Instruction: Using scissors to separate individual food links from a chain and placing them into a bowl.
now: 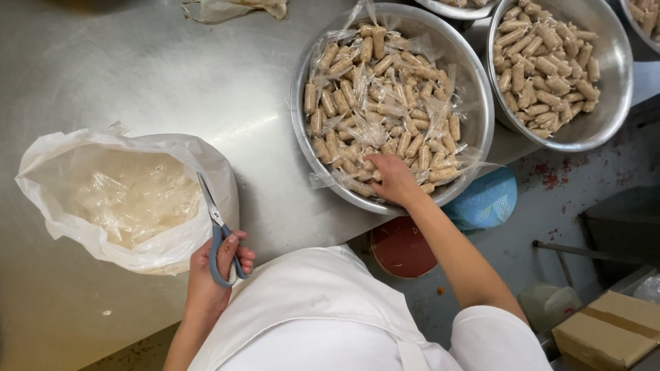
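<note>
My left hand [214, 271] grips grey-handled scissors [214, 221], blades pointing up and away over the rim of a white plastic bag [51, 206] full of clear wrapper scraps. My right hand [393, 180] reaches into a large steel bowl [481, 117], fingers down among several small tan rolls sealed in clear plastic packets [385, 89]. Whether the fingers hold a packet is hidden.
A second steel bowl [615, 75] at the right holds unwrapped tan rolls [546, 62]. Both stand on a steel table [137, 69]. Below its edge sit a red stool [400, 249], a blue basket [489, 203] and a cardboard box [608, 330].
</note>
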